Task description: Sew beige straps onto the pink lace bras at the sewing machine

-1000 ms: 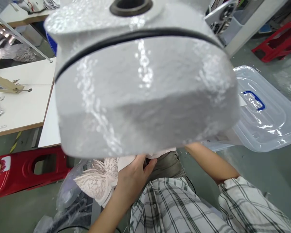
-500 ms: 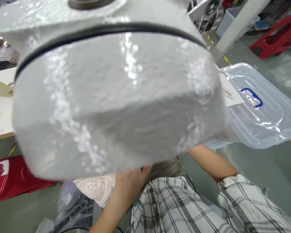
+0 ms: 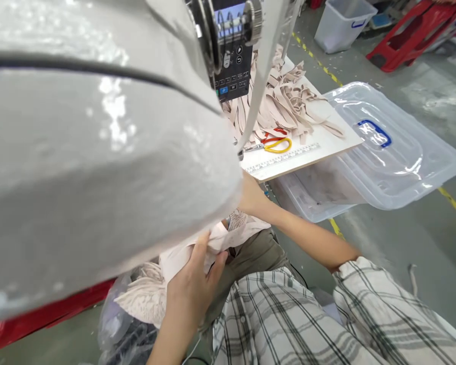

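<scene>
The pale grey head of a sewing machine (image 3: 110,203) fills the upper left and covers part of the work. Below its edge, my left hand (image 3: 192,274) pinches a pale pink piece of fabric (image 3: 231,238) between thumb and fingers. Lace (image 3: 146,296) in the same pale pink hangs down to the left of that hand. My right hand (image 3: 251,195) reaches under the machine's right side, near the table corner. Its fingers are hidden behind the machine head, so what they touch does not show.
Pale fabric strips (image 3: 285,104) lie heaped on the white table (image 3: 319,147), beside scissors (image 3: 277,145) with red and yellow handles. A control panel (image 3: 231,76) stands behind the machine. At right, a clear lid (image 3: 414,157) sits over a plastic bin (image 3: 307,197). Farther off is a red stool (image 3: 403,40).
The view has swung right, so the machine head sits farther left and the panel, strips and scissors show. The fabric in my left hand has come into sight.
</scene>
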### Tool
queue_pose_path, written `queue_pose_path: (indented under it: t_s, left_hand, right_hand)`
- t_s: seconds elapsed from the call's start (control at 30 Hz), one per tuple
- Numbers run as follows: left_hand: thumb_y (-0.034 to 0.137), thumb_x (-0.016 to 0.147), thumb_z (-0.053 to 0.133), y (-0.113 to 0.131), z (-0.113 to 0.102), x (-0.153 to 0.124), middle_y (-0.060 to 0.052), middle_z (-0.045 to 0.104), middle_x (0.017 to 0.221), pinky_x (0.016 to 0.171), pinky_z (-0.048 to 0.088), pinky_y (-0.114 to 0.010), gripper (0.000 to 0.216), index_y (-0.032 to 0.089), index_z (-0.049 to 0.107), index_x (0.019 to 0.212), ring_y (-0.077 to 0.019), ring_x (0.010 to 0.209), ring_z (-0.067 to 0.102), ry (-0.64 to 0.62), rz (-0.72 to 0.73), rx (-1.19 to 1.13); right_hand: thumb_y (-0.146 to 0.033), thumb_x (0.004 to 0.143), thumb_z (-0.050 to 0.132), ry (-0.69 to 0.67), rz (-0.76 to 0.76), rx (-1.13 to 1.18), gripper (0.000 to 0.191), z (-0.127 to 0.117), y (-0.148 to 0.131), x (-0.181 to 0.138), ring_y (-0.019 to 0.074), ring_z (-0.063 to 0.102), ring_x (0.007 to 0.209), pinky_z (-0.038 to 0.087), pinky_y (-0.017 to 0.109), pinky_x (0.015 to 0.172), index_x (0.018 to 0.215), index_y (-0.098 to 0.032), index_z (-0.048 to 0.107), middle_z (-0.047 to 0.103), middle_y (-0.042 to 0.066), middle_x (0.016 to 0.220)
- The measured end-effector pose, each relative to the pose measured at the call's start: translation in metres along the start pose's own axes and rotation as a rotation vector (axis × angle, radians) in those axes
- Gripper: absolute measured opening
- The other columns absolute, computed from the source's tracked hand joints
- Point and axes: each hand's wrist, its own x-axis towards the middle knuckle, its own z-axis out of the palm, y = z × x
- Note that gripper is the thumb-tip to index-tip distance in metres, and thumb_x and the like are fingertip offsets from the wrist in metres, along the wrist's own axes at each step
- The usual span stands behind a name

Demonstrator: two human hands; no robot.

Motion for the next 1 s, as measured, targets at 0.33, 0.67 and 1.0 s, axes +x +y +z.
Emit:
queue_pose_path:
  t_s: [0.33, 0.67, 1.0]
  left_hand:
    - [0.037, 0.093, 0.061, 0.008, -0.004, -0.001, -0.006, 0.07, 0.117, 0.043, 0.04, -0.021, 0.059, 0.028, 0.041, 0.148, -0.017, 0.077, 0.071, -0.018, 0.018, 0.014]
    - [0.037, 0.091, 0.064, 0.014, -0.003, 0.004, -0.005, 0.071, 0.116, 0.043, 0.038, -0.021, 0.061, 0.03, 0.043, 0.148, -0.0138, 0.063, 0.068, -0.091, -0.017, 0.032]
    - [0.038, 0.095, 0.059, 0.018, -0.002, 0.004, -0.011, 0.068, 0.127, 0.053, 0.051, -0.024, 0.066, 0.027, 0.032, 0.153, -0.022, 0.088, 0.074, -0.107, -0.028, 0.0]
  right_hand:
    - [-0.031, 0.089, 0.056, 0.102, 0.065, 0.145, 0.016, -0.004, 0.003, -0.018, 0.0158, 0.059, 0.078, 0.047, 0.027, 0.065, 0.09, -0.018, 0.065, 0.064, 0.004, 0.093]
    - [-0.026, 0.09, 0.057, 0.059, 0.122, 0.156, 0.01, -0.007, -0.001, -0.029, 0.0184, 0.059, 0.087, 0.044, 0.029, 0.069, 0.089, -0.02, 0.064, 0.066, 0.006, 0.096]
    - [-0.028, 0.089, 0.057, 0.071, 0.166, 0.227, 0.011, -0.004, 0.0, -0.046, 0.0168, 0.058, 0.083, 0.045, 0.029, 0.069, 0.09, -0.02, 0.064, 0.064, 0.005, 0.095]
